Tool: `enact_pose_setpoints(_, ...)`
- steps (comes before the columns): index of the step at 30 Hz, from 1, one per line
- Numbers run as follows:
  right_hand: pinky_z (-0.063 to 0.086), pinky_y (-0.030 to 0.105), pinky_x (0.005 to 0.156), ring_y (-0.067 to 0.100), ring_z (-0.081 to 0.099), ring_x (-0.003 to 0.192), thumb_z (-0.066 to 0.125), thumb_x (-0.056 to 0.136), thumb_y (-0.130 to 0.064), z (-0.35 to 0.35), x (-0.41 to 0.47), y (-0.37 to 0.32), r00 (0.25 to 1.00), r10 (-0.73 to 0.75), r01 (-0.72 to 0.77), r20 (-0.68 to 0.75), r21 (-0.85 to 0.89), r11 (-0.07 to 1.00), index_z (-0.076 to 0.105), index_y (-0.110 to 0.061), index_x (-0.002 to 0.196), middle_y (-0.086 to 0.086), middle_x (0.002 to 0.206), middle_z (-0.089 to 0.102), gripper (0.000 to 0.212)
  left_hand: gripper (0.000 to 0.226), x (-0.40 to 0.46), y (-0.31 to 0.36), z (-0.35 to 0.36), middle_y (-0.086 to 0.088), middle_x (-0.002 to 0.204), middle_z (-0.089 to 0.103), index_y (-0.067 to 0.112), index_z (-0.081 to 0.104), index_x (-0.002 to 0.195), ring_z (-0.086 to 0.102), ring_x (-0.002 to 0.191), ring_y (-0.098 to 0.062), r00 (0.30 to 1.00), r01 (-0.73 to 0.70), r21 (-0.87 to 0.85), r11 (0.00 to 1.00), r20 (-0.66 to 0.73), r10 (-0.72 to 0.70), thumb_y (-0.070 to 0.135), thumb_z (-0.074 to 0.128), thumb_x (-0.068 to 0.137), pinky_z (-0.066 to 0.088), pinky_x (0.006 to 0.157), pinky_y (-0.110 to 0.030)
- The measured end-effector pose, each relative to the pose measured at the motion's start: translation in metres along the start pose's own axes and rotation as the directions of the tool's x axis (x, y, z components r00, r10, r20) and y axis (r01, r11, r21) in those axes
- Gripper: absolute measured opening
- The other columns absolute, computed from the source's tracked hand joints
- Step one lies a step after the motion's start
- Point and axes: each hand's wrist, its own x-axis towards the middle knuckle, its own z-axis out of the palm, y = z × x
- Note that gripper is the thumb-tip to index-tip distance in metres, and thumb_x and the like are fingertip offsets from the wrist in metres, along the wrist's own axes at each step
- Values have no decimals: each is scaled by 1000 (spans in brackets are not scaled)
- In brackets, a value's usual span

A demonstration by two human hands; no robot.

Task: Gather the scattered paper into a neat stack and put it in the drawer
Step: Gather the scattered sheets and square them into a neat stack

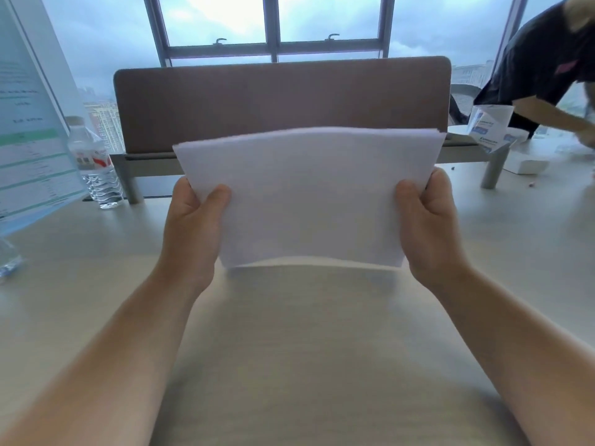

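Head view. Item: paper stack (309, 197), held upright above the desk (289, 349), lower edge just clear of it. My left hand (193, 226) grips its left edge and my right hand (428, 226) its right, thumbs in front. Risks, as I judge them: the stack bows, so sheets may slip or fan out; top corners look uneven. Drawer: not visible.

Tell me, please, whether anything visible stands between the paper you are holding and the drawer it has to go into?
I cannot tell: no drawer shows in this view. The paper stack is held upright above the desk by the left hand and right hand, and nothing lies on the desk directly beneath it.
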Motion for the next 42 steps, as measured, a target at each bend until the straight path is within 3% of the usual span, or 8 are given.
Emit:
enact_pose_setpoints(9, 53, 54, 91, 13, 61, 91, 55, 85, -45, 2, -6, 15, 995, 92, -92, 33, 2, 996, 57, -43, 91, -7, 101, 66, 7, 10, -1, -10, -4, 28, 98, 72, 39, 62, 106, 66, 89, 8, 1000, 19, 142, 990, 9, -20, 30, 59, 103, 48, 79, -23)
enact_pose_setpoints(15, 51, 38, 79, 10, 59, 87, 56, 89, -36, 0, 2, 4, 999, 51, -51, 15, 56, 997, 57, -42, 90, -7, 99, 64, 6, 11, 6, 0, -2, 26, 96, 72, 32, 61, 107, 66, 82, 12, 1000, -8, 81, 997, 9, 7, 22, 60, 104, 50, 70, -10)
enact_pose_setpoints(19, 49, 23, 74, -2, 60, 82, 55, 98, -11, 2, -1, 19, 983, 156, -166, 94, 110, 980, 54, -27, 104, -7, 103, 63, 18, 24, 3, -11, -3, 22, 109, 72, 33, 60, 119, 67, 94, 7, 996, 69, 108, 992, 53, -75, 23, 63, 98, 49, 80, -19)
enact_pose_setpoints(24, 50, 34, 81, 11, 60, 94, 55, 94, -16, 4, -7, 29, 976, 188, -196, 105, 73, 978, 54, -31, 108, -1, 112, 64, 21, 22, 1, -15, -7, 22, 113, 71, 43, 59, 109, 66, 109, -6, 997, 61, 264, 963, 36, -74, 43, 60, 86, 51, 92, -34)
enact_pose_setpoints(29, 52, 39, 81, 16, 64, 89, 58, 87, -20, -1, -1, 17, 979, 193, -197, 66, 51, 979, 61, -26, 99, -1, 102, 70, 14, 15, 0, -7, -12, 25, 87, 70, 33, 66, 93, 62, 80, 4, 999, -17, 359, 933, 42, 2, 33, 55, 103, 47, 71, -22)
enact_pose_setpoints(33, 60, 45, 82, 24, 73, 88, 69, 82, -26, -13, 14, 2, 971, 234, -235, 46, 22, 972, 72, -28, 92, 0, 96, 78, 11, 25, -2, 2, -11, 13, 83, 74, 27, 74, 87, 66, 75, -11, 1000, 17, 250, 968, 10, -21, 31, 56, 103, 52, 71, -31)
enact_pose_setpoints(39, 55, 30, 60, 18, 71, 73, 68, 94, -11, -6, 7, 11, 824, 544, -567, 160, 229, 792, 60, -9, 122, 15, 103, 72, 29, 26, -8, -3, -1, 6, 83, 77, 25, 73, 83, 75, 87, -25, 952, 195, 92, 976, -257, -166, 38, 57, 100, 61, 81, -44)
enact_pose_setpoints(42, 57, 38, 75, 25, 72, 91, 63, 100, -25, 11, -11, 5, 698, 613, -704, 371, 195, 683, 59, -6, 129, 15, 105, 72, 35, 21, -13, -10, 9, 2, 89, 79, 25, 72, 93, 76, 83, -23, 946, 283, -19, 959, -160, -283, 30, 55, 103, 61, 66, -38)
